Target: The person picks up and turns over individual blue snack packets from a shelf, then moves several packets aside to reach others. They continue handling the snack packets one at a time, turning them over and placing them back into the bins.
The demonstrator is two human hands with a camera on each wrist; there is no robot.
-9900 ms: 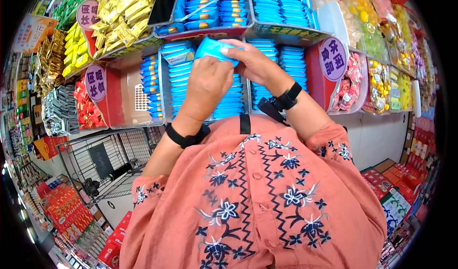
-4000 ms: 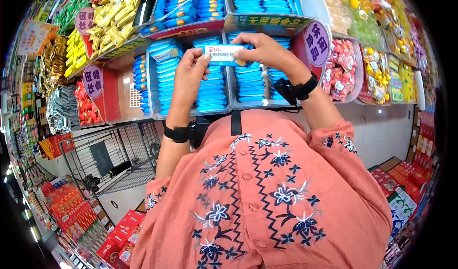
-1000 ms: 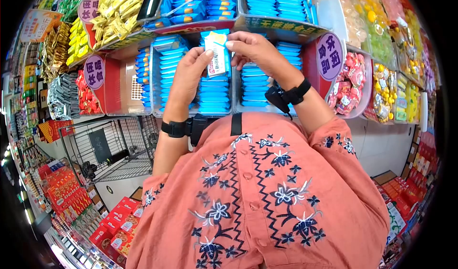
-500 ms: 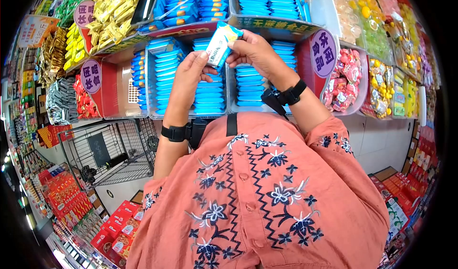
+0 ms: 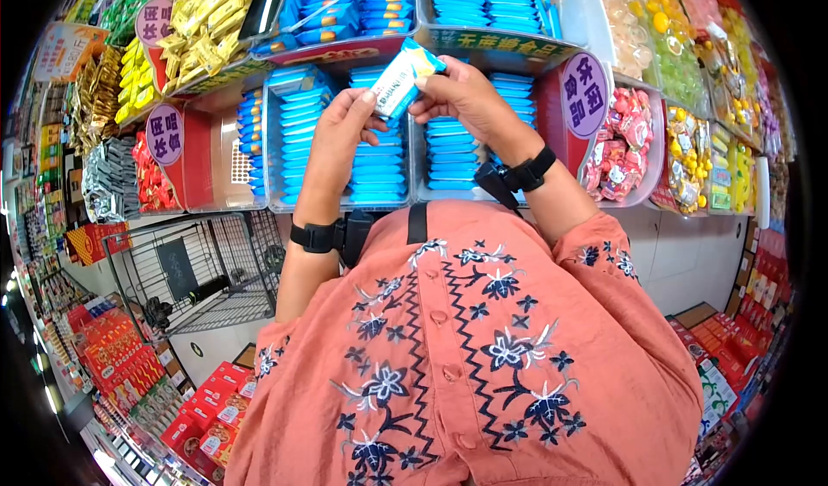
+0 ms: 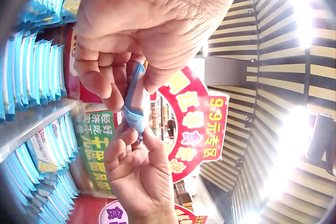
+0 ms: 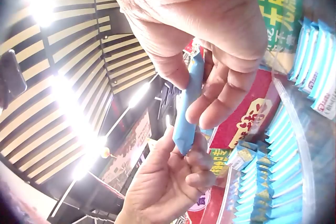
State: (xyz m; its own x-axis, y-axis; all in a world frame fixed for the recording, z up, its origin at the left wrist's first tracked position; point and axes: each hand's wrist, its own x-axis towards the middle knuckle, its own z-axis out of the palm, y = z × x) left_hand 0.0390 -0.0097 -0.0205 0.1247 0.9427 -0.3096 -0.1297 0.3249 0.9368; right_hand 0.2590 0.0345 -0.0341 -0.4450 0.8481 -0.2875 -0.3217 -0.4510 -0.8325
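A small blue and white snack packet [image 5: 398, 82] is held slantwise above the bins, its printed white face up in the head view. My left hand [image 5: 347, 122] pinches its lower left end between thumb and fingers. At the upper right end, my right hand [image 5: 470, 96] pinches it the same way. The left wrist view shows the packet [image 6: 137, 95] edge-on between both hands. From the right wrist, the packet [image 7: 188, 111] shows its blue side. Below the hands, rows of similar blue packets [image 5: 375, 167] fill the clear bins.
More blue packets [image 5: 492, 3] stand in the upper bins. Yellow wrapped snacks [image 5: 203, 33] lie to the left, pink packets [image 5: 623, 145] to the right. A dark phone-like slab [image 5: 267, 3] lies at the upper bins' left. A wire shopping cart [image 5: 203, 270] stands below left.
Ten seconds ago the packet showed blue, with the hands bunched round it. It was since turned printed side up, held level, then upright, and now slants. Over the last half second it barely moves.
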